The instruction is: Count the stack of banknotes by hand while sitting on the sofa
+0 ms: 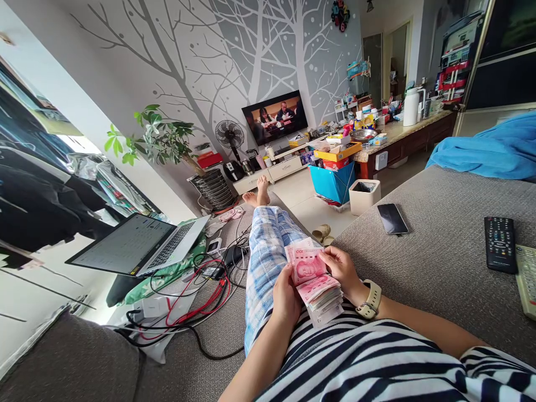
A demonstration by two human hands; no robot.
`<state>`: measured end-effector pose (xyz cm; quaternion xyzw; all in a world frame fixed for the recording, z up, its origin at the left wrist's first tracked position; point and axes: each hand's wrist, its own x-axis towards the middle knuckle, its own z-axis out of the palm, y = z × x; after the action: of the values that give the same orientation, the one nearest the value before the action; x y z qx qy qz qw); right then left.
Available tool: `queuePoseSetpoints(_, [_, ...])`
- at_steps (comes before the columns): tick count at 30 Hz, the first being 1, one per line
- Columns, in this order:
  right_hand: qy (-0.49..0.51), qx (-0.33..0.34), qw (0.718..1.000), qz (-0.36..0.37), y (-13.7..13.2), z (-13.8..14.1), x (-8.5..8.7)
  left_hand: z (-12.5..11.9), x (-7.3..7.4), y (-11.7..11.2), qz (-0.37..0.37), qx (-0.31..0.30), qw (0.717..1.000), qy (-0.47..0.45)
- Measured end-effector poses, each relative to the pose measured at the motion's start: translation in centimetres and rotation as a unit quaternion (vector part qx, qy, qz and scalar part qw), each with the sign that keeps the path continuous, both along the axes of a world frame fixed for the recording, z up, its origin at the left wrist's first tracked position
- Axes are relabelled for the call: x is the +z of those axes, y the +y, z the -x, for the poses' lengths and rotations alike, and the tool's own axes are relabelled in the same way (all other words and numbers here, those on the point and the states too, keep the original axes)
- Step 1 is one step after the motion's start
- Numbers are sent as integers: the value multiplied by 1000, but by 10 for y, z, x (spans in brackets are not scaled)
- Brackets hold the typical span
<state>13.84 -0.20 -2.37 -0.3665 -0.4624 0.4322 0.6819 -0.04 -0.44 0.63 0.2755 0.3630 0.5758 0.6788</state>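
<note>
A stack of banknotes [321, 298] rests on my lap against the striped shirt, with pink notes on top and paler edges below. Above it, a pink 100 banknote [307, 267] is held upright, a few more note edges showing behind it. My left hand [287, 296] is closed on the left side of the notes, thumb in front. From the right, my right hand [343, 271] pinches the upper right edge of the upright note. A pale watch [370, 300] is on my right wrist. The fingers behind the notes are hidden.
On the grey sofa [422, 262] to the right lie a phone [392, 218] and a black remote control [499, 244]. Left of my legs are tangled cables [218, 290] and an open laptop [167, 245]. A waste bin [364, 196] stands beyond the sofa.
</note>
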Motion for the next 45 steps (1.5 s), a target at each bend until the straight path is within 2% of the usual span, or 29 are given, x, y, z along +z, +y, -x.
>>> queuePoseSetpoints(14, [-5, 0, 1000, 0, -3, 0, 8, -1, 0, 1, -4, -2, 1000, 15])
queuePoseSetpoints(24, [-6, 0, 1000, -28, -8, 0, 10, 1, -4, 4, -13, -14, 999, 33])
queuePoseSetpoints(33, [-23, -2, 1000, -16, -10, 0, 10, 2, -2, 1, -33, -18, 998, 53])
queuePoseSetpoints(40, [-16, 8, 999, -42, -11, 0, 13, 3, -8, 4, -45, -13, 998, 36])
queuePoseSetpoints(45, [-16, 13, 999, -43, -13, -1, 14, 3, -6, 2, -46, -12, 998, 36])
